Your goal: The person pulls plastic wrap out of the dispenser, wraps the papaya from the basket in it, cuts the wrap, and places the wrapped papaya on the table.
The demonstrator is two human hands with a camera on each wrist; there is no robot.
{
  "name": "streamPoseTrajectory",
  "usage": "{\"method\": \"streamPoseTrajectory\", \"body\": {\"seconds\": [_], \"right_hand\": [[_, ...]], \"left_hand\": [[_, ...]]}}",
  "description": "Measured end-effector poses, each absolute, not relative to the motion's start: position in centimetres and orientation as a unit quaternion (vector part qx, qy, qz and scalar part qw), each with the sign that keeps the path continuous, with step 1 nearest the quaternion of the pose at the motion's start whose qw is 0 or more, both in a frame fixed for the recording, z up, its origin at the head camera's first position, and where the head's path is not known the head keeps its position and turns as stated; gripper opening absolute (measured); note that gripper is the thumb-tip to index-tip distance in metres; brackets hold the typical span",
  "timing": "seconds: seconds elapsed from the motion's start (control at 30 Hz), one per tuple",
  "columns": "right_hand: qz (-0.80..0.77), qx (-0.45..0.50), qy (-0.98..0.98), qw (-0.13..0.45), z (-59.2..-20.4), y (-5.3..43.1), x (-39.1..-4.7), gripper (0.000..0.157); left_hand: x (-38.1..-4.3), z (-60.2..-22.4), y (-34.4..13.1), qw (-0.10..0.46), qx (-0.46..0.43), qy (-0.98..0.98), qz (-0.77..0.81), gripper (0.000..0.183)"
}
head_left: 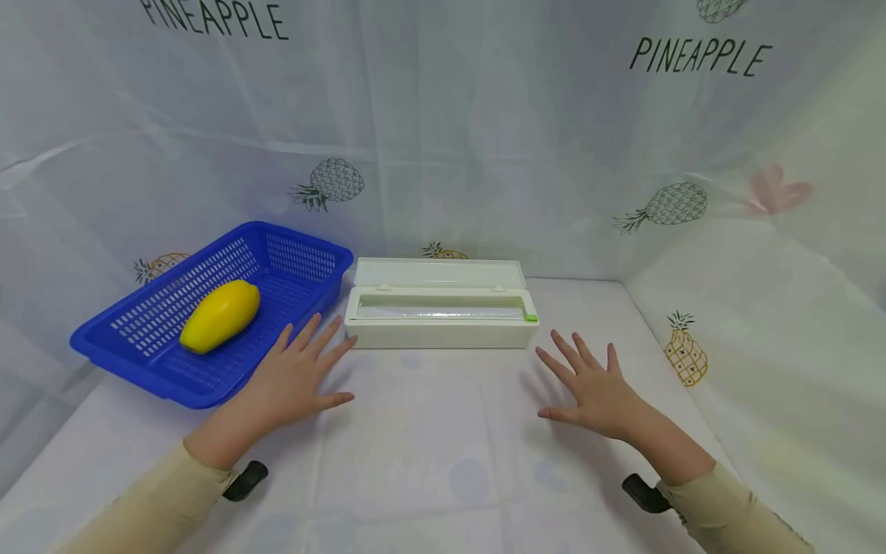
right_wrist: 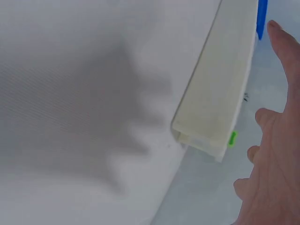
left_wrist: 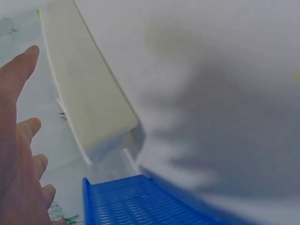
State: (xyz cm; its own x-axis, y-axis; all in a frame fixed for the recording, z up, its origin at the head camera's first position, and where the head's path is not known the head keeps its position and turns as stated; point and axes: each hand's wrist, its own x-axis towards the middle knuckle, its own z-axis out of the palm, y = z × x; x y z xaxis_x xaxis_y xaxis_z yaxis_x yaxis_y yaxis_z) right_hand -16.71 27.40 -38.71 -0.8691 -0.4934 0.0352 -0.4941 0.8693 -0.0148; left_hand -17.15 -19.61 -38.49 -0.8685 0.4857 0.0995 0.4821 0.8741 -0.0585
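Note:
My left hand (head_left: 294,378) hovers with fingers spread above the table, between a blue plastic basket (head_left: 187,395) and a long white box (head_left: 443,335). The box's lid (head_left: 439,273) is flipped up, and a roll of clear wrap (head_left: 441,312) lies inside; a small green piece (head_left: 531,318) sits at its right end. In the basket rests a yellow papaya-like fruit (head_left: 220,315). My right hand (head_left: 595,392), fingers also spread, is off the box's front right corner and holds nothing. Both wrist views show the box's front face (left_wrist: 86,75) beyond the fingers.
A white cloth (head_left: 443,446) covers the table. Behind and to the right hangs a pale curtain (head_left: 484,138) printed with pineapples, close behind the basket and box. Dark wrist straps (head_left: 245,481) show at both sleeves.

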Motion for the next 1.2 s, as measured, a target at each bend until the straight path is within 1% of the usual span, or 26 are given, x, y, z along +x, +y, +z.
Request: {"method": "streamPoseTrajectory", "body": {"seconds": [0.3, 0.5, 0.7, 0.83, 0.93, 1.07, 1.2], "right_hand": [[0.045, 0.266, -0.963, 0.008, -36.4, 27.2, -18.6, 0.094], [0.071, 0.273, -0.959, -0.009, -35.7, 26.9, -20.1, 0.092], [0.118, 0.283, -0.951, -0.035, -34.9, 26.7, -21.3, 0.088], [0.151, 0.285, -0.944, -0.069, -34.5, 26.3, -22.0, 0.087], [0.162, 0.287, -0.941, -0.083, -34.4, 25.9, -22.8, 0.087], [0.180, 0.291, -0.936, -0.084, -34.3, 25.4, -23.7, 0.085], [0.202, 0.287, -0.932, -0.089, -34.3, 25.0, -24.5, 0.082]], "left_hand": [[-19.8, -35.0, -18.6, 0.037, -0.255, -0.966, 0.030, 0.090], [-22.0, -33.8, -18.2, 0.021, -0.277, -0.960, 0.023, 0.094], [-24.5, -32.9, -17.2, -0.027, -0.313, -0.949, 0.000, 0.093], [-26.5, -32.6, -16.6, -0.077, -0.321, -0.943, -0.048, 0.085], [-27.8, -32.6, -16.1, -0.103, -0.322, -0.938, -0.082, 0.072], [-29.3, -32.7, -15.3, -0.116, -0.323, -0.932, -0.116, 0.056], [-30.7, -33.1, -14.6, -0.120, -0.325, -0.928, -0.136, 0.049]]}}
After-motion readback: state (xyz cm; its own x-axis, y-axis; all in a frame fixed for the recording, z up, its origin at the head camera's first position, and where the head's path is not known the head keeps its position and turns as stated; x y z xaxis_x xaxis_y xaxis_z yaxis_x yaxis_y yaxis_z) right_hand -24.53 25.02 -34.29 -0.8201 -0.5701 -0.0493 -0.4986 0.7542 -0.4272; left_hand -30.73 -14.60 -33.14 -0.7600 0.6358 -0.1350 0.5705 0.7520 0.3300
